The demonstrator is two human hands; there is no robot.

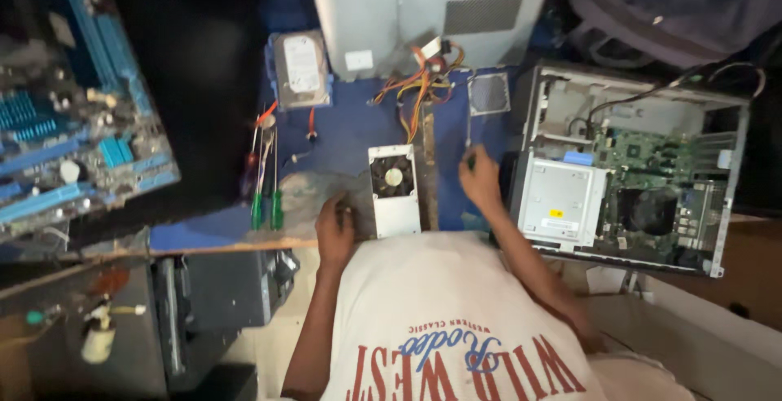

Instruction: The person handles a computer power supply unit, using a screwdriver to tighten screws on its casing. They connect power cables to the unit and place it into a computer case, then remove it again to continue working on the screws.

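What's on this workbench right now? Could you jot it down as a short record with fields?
Left hand: resting on the bench beside the power supply unit
Right hand: gripping a thin screwdriver held upright
Right side: open computer case
Back: hard drive, bundle of coloured wires
Left: green-handled screwdrivers, blue motherboard

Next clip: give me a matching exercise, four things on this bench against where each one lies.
Things:
1. power supply with fan
2. hard drive
3. green-handled screwdrivers
4. open computer case

Places:
A. far side of the blue mat, by the grey tower
B. between the left hand and the right hand
C. right of the right hand
D. left of the left hand, at the mat's left edge

Pairs: 1-B, 2-A, 3-D, 4-C
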